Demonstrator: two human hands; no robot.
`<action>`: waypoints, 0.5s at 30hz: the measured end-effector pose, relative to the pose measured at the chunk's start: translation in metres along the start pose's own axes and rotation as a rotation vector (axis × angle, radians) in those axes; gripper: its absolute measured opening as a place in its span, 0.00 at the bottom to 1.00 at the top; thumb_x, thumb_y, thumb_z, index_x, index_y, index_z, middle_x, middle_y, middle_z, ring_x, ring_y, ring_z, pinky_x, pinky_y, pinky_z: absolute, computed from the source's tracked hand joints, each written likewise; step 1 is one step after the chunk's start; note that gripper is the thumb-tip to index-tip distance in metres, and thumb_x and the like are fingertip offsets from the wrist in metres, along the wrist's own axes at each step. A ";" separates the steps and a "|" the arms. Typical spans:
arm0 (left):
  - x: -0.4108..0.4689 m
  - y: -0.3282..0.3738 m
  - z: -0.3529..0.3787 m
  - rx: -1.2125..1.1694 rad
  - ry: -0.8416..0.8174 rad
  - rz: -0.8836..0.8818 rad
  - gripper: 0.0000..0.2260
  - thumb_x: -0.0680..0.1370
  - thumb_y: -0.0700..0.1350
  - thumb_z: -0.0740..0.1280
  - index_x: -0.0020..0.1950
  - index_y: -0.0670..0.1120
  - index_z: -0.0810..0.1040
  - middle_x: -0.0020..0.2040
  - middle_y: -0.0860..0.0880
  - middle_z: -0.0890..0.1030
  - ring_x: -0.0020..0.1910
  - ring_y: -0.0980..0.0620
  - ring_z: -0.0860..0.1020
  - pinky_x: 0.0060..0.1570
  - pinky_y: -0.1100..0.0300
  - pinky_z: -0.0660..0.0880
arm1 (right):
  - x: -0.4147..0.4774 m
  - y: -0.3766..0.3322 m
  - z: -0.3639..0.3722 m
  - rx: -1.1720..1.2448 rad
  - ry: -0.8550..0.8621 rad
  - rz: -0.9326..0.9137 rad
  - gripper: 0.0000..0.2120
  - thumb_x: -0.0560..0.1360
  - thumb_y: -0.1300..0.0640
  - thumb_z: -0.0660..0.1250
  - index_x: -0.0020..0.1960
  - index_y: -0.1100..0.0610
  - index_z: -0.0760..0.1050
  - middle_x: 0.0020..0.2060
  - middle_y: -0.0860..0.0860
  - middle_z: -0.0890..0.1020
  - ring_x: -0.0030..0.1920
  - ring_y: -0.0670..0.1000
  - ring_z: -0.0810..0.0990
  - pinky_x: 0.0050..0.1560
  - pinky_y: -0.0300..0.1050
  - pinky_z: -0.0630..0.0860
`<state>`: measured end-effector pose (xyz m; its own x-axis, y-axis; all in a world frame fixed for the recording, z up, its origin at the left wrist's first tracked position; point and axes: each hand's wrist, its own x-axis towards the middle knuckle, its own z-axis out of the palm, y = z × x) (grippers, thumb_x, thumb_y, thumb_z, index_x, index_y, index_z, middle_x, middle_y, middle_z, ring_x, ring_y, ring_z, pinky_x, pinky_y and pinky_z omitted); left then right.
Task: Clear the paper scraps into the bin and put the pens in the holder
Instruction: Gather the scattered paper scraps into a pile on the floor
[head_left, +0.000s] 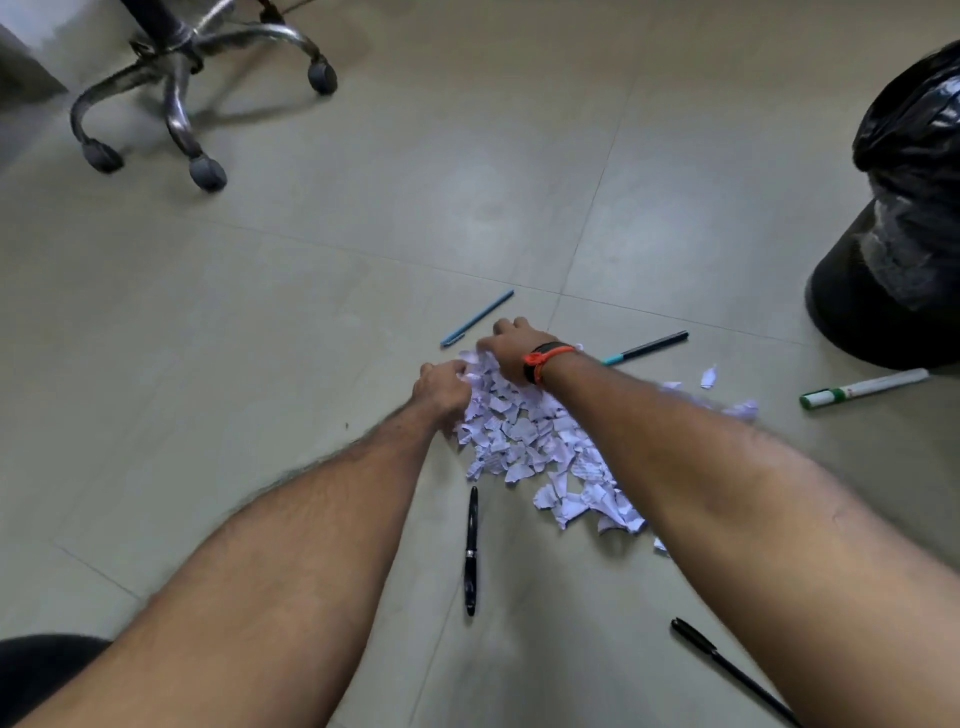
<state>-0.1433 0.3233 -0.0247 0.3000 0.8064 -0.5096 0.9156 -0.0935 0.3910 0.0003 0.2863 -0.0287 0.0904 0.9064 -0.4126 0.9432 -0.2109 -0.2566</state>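
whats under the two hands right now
Both the left hand and right hand rest on the far end of the paper scraps on the floor. Whatever lies beneath the fingers and the pile is hidden.

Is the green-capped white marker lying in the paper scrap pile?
No. The white marker lies on bare floor to the right of the paper scraps, near the base of the black bin.

Both bare arms reach far forward, close together; the left hand (440, 391) and right hand (506, 347) are curled, fingers (488, 344) bent downward.
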 end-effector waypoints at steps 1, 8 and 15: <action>0.000 0.001 0.003 -0.022 -0.010 0.028 0.18 0.76 0.41 0.60 0.64 0.52 0.77 0.62 0.37 0.77 0.58 0.38 0.78 0.58 0.49 0.77 | -0.009 -0.004 0.004 -0.009 0.010 0.004 0.20 0.79 0.63 0.58 0.70 0.54 0.69 0.67 0.59 0.67 0.69 0.62 0.64 0.65 0.60 0.70; -0.020 0.016 0.020 -0.014 0.165 0.080 0.19 0.78 0.38 0.58 0.69 0.46 0.73 0.67 0.40 0.74 0.66 0.41 0.72 0.65 0.54 0.66 | -0.082 0.022 0.020 0.295 0.402 0.263 0.28 0.73 0.71 0.56 0.68 0.51 0.72 0.61 0.55 0.76 0.61 0.59 0.72 0.55 0.53 0.76; -0.015 0.042 0.026 0.049 0.227 0.050 0.19 0.81 0.43 0.57 0.73 0.49 0.64 0.71 0.42 0.64 0.69 0.39 0.62 0.63 0.46 0.68 | -0.077 0.071 0.014 0.090 0.297 0.328 0.23 0.75 0.69 0.58 0.69 0.60 0.67 0.65 0.58 0.73 0.66 0.60 0.67 0.62 0.54 0.71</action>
<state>-0.1027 0.2927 -0.0206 0.2829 0.9101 -0.3028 0.9146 -0.1609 0.3709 0.0560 0.1959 -0.0276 0.4804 0.8491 -0.2197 0.8189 -0.5239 -0.2342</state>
